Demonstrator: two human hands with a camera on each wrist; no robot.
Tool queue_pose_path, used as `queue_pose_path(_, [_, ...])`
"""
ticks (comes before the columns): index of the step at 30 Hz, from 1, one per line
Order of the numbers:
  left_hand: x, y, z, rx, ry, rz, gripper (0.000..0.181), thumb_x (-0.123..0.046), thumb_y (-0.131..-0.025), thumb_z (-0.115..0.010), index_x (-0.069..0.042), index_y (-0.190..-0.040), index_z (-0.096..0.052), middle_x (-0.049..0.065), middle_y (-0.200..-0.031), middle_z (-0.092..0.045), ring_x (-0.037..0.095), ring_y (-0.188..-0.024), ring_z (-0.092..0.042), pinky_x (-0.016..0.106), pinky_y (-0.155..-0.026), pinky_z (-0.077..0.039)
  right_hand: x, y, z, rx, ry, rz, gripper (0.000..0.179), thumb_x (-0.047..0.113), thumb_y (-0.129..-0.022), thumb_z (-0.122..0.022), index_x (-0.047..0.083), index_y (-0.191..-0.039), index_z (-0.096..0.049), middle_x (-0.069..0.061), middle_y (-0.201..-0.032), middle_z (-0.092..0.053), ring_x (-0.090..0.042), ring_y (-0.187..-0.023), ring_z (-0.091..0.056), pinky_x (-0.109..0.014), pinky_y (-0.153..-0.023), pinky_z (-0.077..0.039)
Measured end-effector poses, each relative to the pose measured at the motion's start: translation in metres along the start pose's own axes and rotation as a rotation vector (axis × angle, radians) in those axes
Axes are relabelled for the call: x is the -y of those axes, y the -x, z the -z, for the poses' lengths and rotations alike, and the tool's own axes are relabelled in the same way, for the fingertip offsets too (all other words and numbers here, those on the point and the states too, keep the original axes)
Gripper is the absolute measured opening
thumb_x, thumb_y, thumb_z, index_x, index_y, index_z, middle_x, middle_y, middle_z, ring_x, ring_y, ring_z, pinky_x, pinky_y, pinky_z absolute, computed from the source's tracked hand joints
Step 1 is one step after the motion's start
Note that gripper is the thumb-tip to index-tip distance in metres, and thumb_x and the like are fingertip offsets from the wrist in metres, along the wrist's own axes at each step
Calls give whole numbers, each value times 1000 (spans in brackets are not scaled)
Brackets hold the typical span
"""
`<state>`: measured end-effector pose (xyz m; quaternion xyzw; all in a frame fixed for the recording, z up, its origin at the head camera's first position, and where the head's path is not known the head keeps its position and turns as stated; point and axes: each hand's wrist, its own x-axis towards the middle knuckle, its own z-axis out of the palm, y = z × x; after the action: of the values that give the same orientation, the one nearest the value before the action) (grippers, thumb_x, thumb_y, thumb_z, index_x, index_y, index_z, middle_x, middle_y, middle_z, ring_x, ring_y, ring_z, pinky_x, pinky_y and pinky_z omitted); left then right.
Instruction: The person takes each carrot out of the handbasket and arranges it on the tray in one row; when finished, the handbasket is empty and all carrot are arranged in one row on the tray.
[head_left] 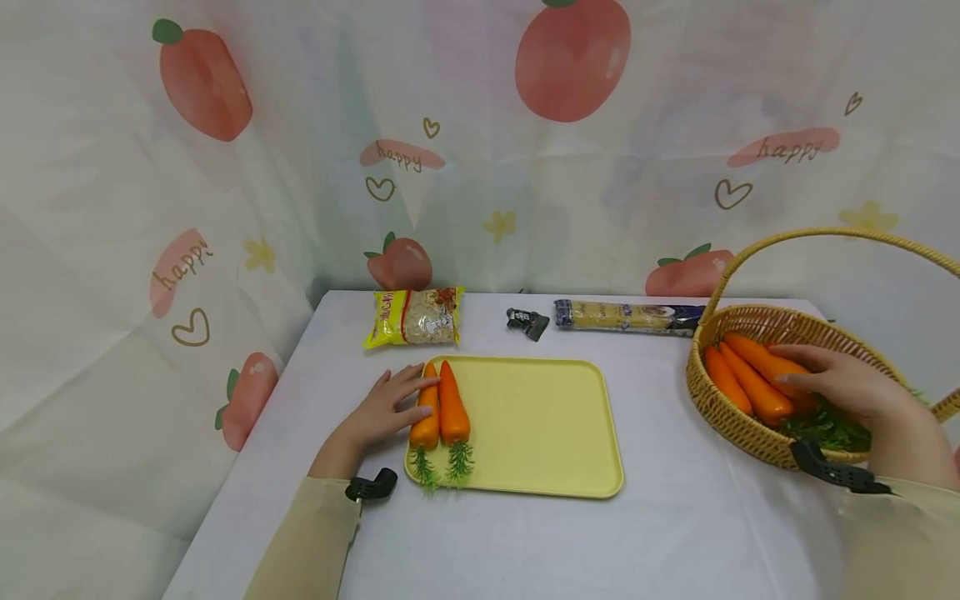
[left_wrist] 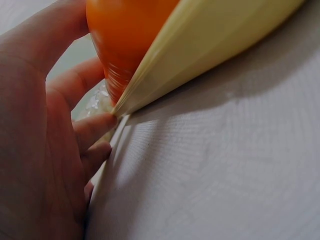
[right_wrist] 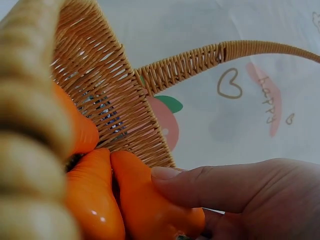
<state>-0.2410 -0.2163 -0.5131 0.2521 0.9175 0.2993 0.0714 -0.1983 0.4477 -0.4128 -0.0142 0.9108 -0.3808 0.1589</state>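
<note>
Two orange carrots with green tops lie side by side at the left end of a yellow tray [head_left: 540, 425]. My left hand [head_left: 386, 408] rests at the tray's left edge, its fingers reaching loosely over the outer carrot [head_left: 425, 429]. The inner carrot [head_left: 453, 408] lies just right of the fingertips. At the right, my right hand [head_left: 851, 383] is inside a wicker basket [head_left: 720, 417] holding several carrots. In the right wrist view its thumb presses one side of a carrot [right_wrist: 137, 192], with the other fingers mostly hidden behind it.
Along the table's back lie a yellow bag of pale food [head_left: 416, 317], a small black packet [head_left: 528, 322] and a long noodle-like pack [head_left: 628, 317]. The basket's tall arched handle [head_left: 825, 233] rises beside the right hand. A printed curtain [head_left: 480, 183] hangs behind the table.
</note>
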Motion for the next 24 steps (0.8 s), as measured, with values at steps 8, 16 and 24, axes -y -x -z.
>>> queue_pose_path(8, [-2,1,1,10,12,7,59,-57,-93,-57,-36,-147,-47,3,-164,-28,31,-154,-18,58,-124,0,-4,4,3,-91,2,26,53,30,-103,-52,1,-145,-38,19,-123,-51,5,-106,-51,-12,-74,-44])
queue_pose_path(16, [1,2,0,4,27,5,58,-57,-92,-57,-39,-146,-47,3,-164,-27,31,-154,-18,57,-124,1,19,15,6,-179,163,-13,61,36,-105,-45,-6,-146,-32,-42,-148,-25,-53,-125,-36,-47,-90,-46])
queue_pose_path(24, [2,2,0,3,29,-4,57,-56,-93,-58,-38,-146,-47,4,-163,-28,32,-153,-18,58,-124,1,41,26,2,-186,125,-44,69,48,-103,-43,-2,-149,-31,-40,-151,-22,-57,-126,-31,-46,-84,-47])
